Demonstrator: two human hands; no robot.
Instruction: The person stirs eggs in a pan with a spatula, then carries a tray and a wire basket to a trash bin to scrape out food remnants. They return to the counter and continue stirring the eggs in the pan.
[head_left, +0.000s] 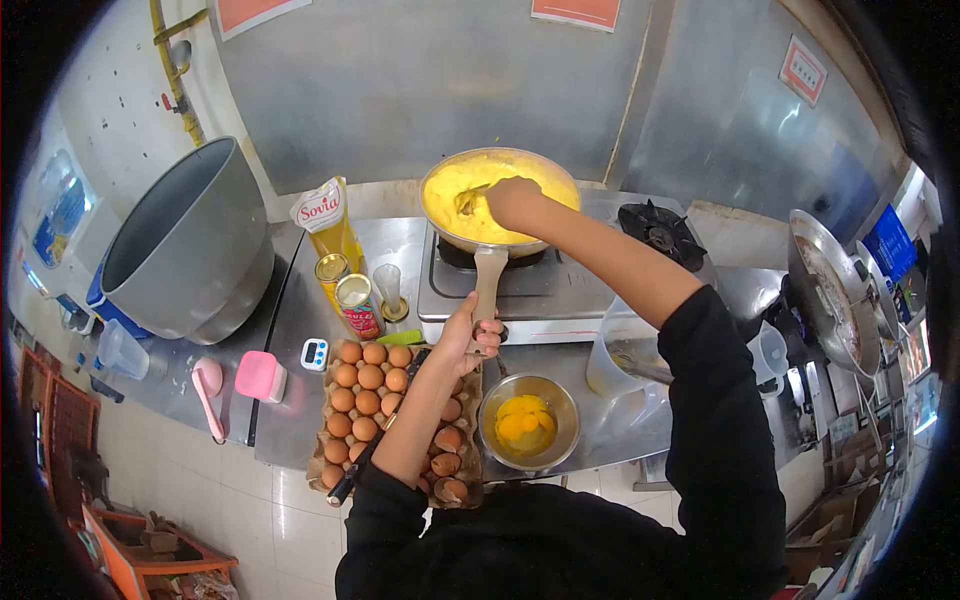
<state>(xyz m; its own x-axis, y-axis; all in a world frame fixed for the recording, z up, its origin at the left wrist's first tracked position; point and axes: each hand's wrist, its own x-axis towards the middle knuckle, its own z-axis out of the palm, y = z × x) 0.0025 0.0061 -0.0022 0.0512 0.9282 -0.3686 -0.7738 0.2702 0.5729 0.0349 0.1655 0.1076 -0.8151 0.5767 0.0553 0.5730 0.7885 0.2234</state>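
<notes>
My left hand (472,332) is wrapped round the pale handle of a frying pan (432,222), which sits on the gas stove (570,295). Soft yellow food (500,170), like scrambled egg, fills the pan. Over it, my right hand (522,206) is closed on a cooking utensil (468,202) whose head rests in the food; its exact kind is hard to make out. Below my left forearm is a carton of brown eggs (368,378), with some cracked shells on its right side. A metal bowl (487,440) holding raw egg yolks (525,425) stands to its right.
An oil pouch (335,225), an opened can (358,305), a white timer (315,354) and a pink-lidded container (261,376) stand left. A large grey pot (190,260) is beyond them. At right are a clear jug (610,365), another burner (660,235) and a wok (835,290).
</notes>
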